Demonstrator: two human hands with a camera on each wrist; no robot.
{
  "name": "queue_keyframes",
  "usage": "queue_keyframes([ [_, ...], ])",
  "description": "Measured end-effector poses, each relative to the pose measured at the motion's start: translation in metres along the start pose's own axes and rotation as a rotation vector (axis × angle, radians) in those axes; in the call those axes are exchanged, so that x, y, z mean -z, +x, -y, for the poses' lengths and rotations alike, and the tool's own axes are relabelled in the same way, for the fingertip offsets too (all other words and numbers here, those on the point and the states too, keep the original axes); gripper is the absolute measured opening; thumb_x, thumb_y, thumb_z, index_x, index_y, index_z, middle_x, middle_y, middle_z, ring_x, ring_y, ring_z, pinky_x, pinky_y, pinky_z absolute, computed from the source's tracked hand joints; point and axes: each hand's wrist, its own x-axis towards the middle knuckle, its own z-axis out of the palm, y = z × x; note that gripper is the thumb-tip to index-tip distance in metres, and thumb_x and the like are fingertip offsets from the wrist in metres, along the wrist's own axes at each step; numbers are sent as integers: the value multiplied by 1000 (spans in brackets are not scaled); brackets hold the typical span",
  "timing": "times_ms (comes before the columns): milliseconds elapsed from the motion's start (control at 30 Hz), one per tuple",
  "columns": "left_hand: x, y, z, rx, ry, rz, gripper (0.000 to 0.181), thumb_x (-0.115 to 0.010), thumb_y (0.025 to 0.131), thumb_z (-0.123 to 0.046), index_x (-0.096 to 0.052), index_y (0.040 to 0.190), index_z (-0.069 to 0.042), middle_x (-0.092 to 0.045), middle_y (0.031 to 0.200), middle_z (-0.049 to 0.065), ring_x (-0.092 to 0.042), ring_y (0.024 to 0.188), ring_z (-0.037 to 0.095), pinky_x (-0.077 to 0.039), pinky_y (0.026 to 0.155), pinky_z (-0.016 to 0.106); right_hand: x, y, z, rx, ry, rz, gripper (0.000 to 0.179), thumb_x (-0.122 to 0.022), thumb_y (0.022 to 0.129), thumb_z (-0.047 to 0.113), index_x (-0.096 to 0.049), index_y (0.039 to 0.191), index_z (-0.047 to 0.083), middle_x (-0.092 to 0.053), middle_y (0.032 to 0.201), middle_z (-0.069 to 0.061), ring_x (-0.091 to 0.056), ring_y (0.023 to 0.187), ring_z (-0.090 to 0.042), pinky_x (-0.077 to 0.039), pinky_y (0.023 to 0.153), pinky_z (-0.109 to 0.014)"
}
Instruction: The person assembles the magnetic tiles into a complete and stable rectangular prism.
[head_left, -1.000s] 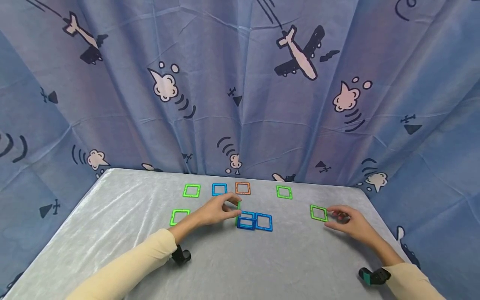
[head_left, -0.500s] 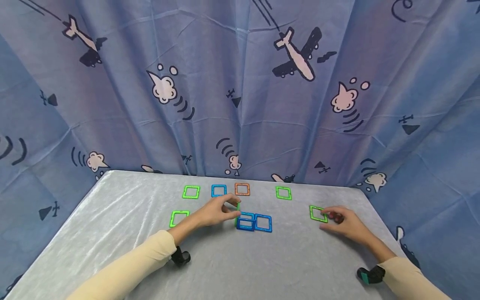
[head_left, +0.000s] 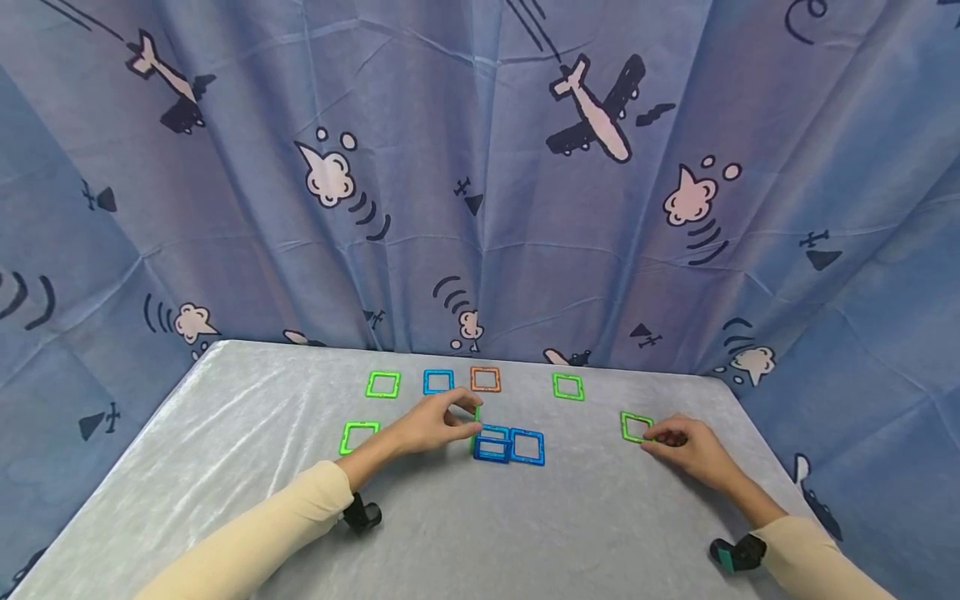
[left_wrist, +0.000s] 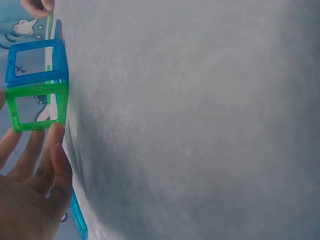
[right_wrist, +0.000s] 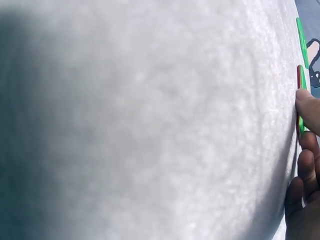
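My left hand (head_left: pixel 435 421) holds an upright green square magnetic tile (head_left: pixel 477 412) between thumb and fingers, mid-table. That green tile (left_wrist: pixel 15 110) adjoins an upright blue square tile (left_wrist: pixel 35 78) in the left wrist view. In the head view, the standing blue tile (head_left: pixel 492 457) has blue behind it, and a flat blue tile (head_left: pixel 527 461) lies to its right. On the right, my right hand (head_left: pixel 693 450) pinches the near right corner of a green square tile (head_left: pixel 636 414). A red strip (right_wrist: pixel 299 76) runs along the green tile's edge in the right wrist view.
Along the back lie a green tile (head_left: pixel 383 396), a blue tile (head_left: pixel 438 372), an orange tile (head_left: pixel 485 368) and another green tile (head_left: pixel 568 398). One green tile (head_left: pixel 345 437) lies left of my left forearm. A patterned curtain (head_left: pixel 480 208) hangs behind the grey-covered table (head_left: pixel 525 533).
My right hand has moved slightly left to the green tile, and its thumb and fingers have closed on the corner. The left hand has stayed in place on its green tile.
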Motion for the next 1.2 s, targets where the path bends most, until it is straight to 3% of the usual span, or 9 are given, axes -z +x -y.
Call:
queue_keyframes([
  [433,-3,-1,1,12,16,12,41,-70,100,-25,-58,133,-4,-65,123,10,-70,95,18,-56,75,33,-2,-8,-1,28,-10,-7,15,-83,82,0,-77,88,11,-61,79,4,-53,69,-7,-44,58,-22],
  [733,-1,0,-1,4,17,11,41,-70,100,-25,-59,133,-4,-65,122,11,-70,94,18,-56,75,32,12,-1,17,-27,-40,15,10,-79,88,3,-76,91,12,-63,84,5,-54,73,-7,-48,62,-24],
  [1200,0,-1,-2,-2,16,0,41,-70,99,-25,-59,133,-4,-65,122,9,-70,96,19,-56,75,33,10,14,42,89,34,-28,16,-76,87,-7,-77,94,7,-67,85,-3,-59,73,-12,-49,62,-23],
])
